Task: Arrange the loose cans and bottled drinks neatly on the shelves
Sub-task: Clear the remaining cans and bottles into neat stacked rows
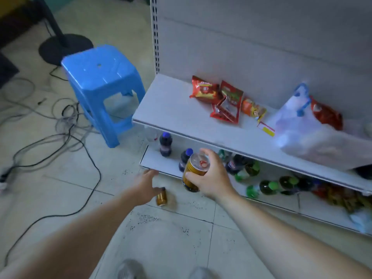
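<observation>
Two forearms enter from the bottom edge, above two grey shoes point(130, 270) on the tiled floor point(171, 238).

Right grip point(213, 176): holding a gold can point(193, 174), with thumb and fingers wrapped round the body. The can is tilted, top end up, and held in the air in front of the lower shelf point(159, 160).

Left grip point(145, 184): wide, fingers extended. The fingertips are at the top of a second gold can point(161, 197), which is on the floor just in front of the shelf edge. Contact cannot be confirmed.

Lower shelf: two dark bottles with blue caps point(165, 144) stand upright at the left end. Further right, more dark bottles and green bottles point(269, 187) lie on their sides in a loose group.

Upper shelf point(171, 109): red snack packets point(204, 89) and a translucent plastic bag point(291, 121).

Left of the shelving unit: a blue plastic stool point(100, 77), with loose cables point(60, 137) across the floor.
</observation>
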Available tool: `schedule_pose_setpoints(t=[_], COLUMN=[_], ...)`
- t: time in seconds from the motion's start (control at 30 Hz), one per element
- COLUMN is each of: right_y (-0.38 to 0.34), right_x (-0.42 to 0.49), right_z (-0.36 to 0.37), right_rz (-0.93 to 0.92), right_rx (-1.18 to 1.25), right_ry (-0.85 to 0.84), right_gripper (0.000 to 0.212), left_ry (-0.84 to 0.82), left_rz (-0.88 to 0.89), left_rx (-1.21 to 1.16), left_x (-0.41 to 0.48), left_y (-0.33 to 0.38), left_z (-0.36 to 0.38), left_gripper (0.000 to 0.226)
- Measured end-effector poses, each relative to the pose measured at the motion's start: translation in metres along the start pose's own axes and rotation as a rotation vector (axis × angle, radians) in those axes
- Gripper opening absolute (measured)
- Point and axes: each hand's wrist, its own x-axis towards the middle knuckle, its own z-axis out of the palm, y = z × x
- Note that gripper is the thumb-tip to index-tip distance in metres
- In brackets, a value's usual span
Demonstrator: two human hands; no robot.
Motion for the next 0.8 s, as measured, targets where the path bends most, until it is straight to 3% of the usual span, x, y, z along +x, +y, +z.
schedule_pose_setpoints(t=[0.13, 0.33, 0.43, 0.53, 0.63, 0.7, 0.8], right_y=[0.113, 0.227, 0.264, 0.290, 0.296, 0.291, 0.264], right_x=[0.038, 0.075, 0.092, 0.106, 0.116, 0.118, 0.110], right_z=[0.058, 0.117, 0.138, 0.151, 0.153, 0.151, 0.138], right_rz=[0.039, 0.075, 0.057, 0.036, 0.036, 0.039, 0.043], right_rx=[0.005, -0.085, -0.086, -0.074, -0.047, -0.026, 0.016], right_ry=[-0.034, -0.105, -0.121, -0.126, -0.106, -0.080, -0.060], right_gripper=[0.066, 0.078, 0.074, 0.073, 0.075, 0.075, 0.077], left_ry=[-0.019, -0.008, 0.030, 0.063, 0.236, 0.259, 0.206], left_rz=[-0.164, -0.449, -0.531, -0.523, -0.458, -0.407, -0.351], left_rx=[-0.013, -0.299, -0.469, -0.541, -0.474, -0.512, -0.569], left_x=[0.078, 0.167, 0.207, 0.236, 0.249, 0.246, 0.220], left_y=[-0.051, -0.111, -0.129, -0.142, -0.147, -0.141, -0.124], left_z=[0.101, 0.216, 0.263, 0.299, 0.313, 0.304, 0.273], left_gripper=[0.069, 0.085, 0.096, 0.103, 0.072, 0.056, 0.058])
